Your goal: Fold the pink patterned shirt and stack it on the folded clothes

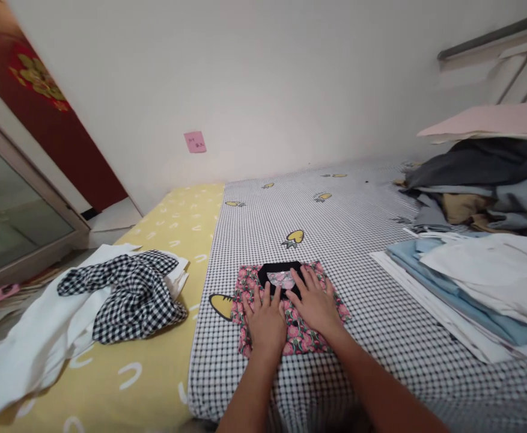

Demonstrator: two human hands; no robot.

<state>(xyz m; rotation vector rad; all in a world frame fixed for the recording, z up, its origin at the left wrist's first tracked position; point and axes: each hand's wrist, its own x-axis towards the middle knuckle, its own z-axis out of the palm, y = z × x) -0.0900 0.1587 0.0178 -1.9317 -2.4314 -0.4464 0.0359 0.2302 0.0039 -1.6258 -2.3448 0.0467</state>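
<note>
Two hands, left [265,319], right [315,304], pressing floral shirt [299,337]

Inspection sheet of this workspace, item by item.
Surface: bed with grey-and-white gingham sheet beside yellow sheet.
Job's things: folded pink floral garment, black collar uppermost.
Hands: left hand and right hand flat on the garment, fingers spread.
Clutter: black-and-white gingham cloth on white cloth, left; stacked blue and white clothes and dark clothes, right.
Cables: nothing seen.
Surroundings: white wall with pink note; glass-panelled door, left.
</note>
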